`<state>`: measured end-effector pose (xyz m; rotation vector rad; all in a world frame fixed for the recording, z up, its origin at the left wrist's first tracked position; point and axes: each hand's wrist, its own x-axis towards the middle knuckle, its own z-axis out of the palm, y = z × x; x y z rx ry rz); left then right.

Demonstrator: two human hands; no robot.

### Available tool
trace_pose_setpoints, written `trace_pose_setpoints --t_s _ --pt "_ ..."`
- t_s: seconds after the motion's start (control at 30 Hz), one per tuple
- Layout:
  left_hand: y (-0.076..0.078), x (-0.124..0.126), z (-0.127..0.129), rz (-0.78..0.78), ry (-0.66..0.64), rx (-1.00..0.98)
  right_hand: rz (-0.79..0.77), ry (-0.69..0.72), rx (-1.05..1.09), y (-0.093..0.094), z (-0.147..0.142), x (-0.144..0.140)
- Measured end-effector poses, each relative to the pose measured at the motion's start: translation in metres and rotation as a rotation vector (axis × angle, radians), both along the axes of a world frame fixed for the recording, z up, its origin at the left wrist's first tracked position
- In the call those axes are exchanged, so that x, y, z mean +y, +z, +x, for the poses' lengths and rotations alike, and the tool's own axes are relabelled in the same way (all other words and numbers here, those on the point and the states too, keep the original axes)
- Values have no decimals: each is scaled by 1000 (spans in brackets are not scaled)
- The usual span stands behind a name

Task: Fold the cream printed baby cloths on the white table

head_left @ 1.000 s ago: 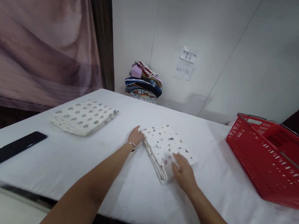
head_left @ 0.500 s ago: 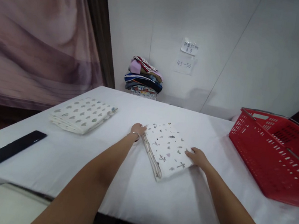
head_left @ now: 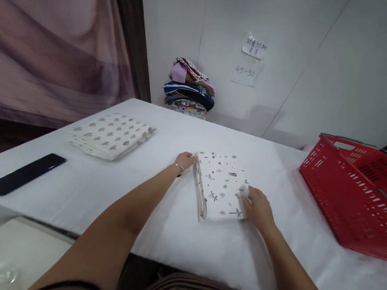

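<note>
A folded white cloth [head_left: 221, 186] with small printed figures and palm trees lies on the white-covered table, its layered fold edge facing left. At its far left corner, my left hand [head_left: 186, 160], with a bracelet at the wrist, has its fingers closed on the edge. My right hand [head_left: 259, 207] holds the right edge, thumb and fingers bent around it; its fingertips are slightly blurred. Farther left rests a second folded cloth [head_left: 112, 134], off-white with grey-green motifs, touched by neither hand.
A red plastic basket [head_left: 346, 203] with metal handles stands on the table's right side. A flat black strip [head_left: 25, 174] lies near the front left edge. Behind the table is a stack of folded fabrics [head_left: 190, 88] by the wall. A pinkish curtain [head_left: 49, 34] hangs at left.
The printed cloth has turned a little and lies squarer to me. My right hand has moved slightly inward along its right edge. The view has tilted down a bit.
</note>
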<state>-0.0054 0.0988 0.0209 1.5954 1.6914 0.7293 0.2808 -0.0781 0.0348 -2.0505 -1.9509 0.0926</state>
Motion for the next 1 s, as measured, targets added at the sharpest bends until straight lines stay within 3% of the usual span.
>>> trace_pose_setpoints --t_s 0.1,0.2,0.33,0.47,0.63,0.8,0.9,1.0 --pt "-3 -35 -7 -64 -12 -159 99 261 40 -1 -30 3" --pt "-7 -71 -6 -104 -7 -336 50 419 65 -4 -67 9" --pt "-15 -110 3 -117 9 -604 -71 521 69 -9 -105 17" --pt "-23 -133 11 38 -64 -529 -147 520 39 -12 -115 17" --pt "-27 -143 14 216 -74 -387 -141 528 22 -11 -112 12" --pt "-14 -131 19 390 -64 -253 -125 542 22 -12 -117 8" --pt "-7 -118 21 508 -163 -134 -113 551 63 -9 -120 6" --pt "-9 -110 21 589 -286 8 -72 578 134 -5 -118 5"
